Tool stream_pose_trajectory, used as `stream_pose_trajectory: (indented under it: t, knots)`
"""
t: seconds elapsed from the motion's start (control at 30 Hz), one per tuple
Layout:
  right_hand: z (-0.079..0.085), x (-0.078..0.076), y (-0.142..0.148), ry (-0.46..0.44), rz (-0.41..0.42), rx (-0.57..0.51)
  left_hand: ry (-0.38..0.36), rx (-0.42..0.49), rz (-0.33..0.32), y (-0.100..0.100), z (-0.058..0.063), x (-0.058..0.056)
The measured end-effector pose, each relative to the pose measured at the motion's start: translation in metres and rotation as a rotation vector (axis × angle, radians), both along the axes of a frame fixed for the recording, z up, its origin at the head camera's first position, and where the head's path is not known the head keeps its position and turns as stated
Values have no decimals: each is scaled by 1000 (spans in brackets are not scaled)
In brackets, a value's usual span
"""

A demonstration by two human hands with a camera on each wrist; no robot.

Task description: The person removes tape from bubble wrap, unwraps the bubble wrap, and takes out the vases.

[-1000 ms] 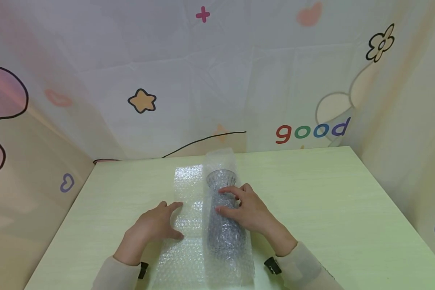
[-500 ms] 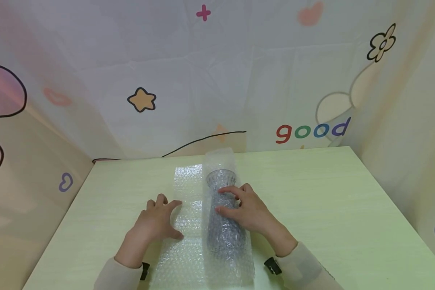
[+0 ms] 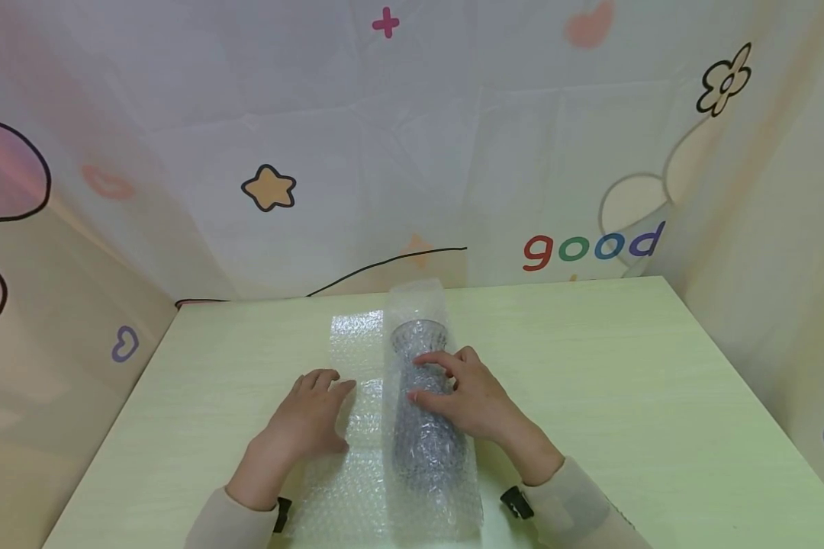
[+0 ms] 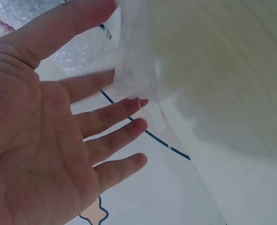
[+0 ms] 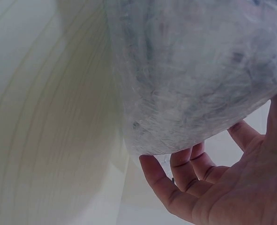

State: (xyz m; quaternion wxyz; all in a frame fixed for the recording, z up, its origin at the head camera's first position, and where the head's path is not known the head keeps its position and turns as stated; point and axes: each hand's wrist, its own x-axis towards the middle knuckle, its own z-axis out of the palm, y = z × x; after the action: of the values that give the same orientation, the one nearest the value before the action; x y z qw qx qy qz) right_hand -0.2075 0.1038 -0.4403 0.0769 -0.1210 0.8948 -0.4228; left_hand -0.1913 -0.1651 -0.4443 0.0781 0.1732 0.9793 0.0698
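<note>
Two hands, one bundle, down at six o'clock of the head view! On its side along the table (image 3: 611, 396), a vase (image 3: 426, 450), or something very like one, with its flared rim (image 3: 419, 328) towards twelve, under a layer of bubble wrap (image 3: 346, 496). From three o'clock of the bundle, the right hand (image 3: 477, 393), with bent fingers across the upper part, holding it in place. Over at nine, the left hand (image 3: 305, 419), with spread, nearly straight fingers at the outer edge of the loose bubble wrap; no firm pinch to be seen, even in the left wrist view. Looks like mid-wrap: vase covered on top, plenty of sheet left to use at nine o'clock. Calls now, most likely, for a lift of that edge and a snug fold towards three, with steady right-hand support against any roll.
</note>
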Motion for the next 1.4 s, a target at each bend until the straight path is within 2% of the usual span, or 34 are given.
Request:
stream_pose_trajectory:
  t: [0.17, 0.43, 0.63, 0.97, 1.4]
  knots:
    - [0, 0, 0, -6, -2, -6, -28, 18, -42, 5, 4, 4]
    - [0, 0, -1, 4, -4, 4, -105, 48, 1, 10, -3, 3]
    - [0, 0, -1, 5, -5, 3, -101, 36, 0, 10, -6, 2]
    - [2, 1, 0, -13, -12, 0, -130, 61, -10, 10, 1, 2]
    - [1, 0, 1, -9, -3, -9, -51, 53, -16, 19, -4, 2]
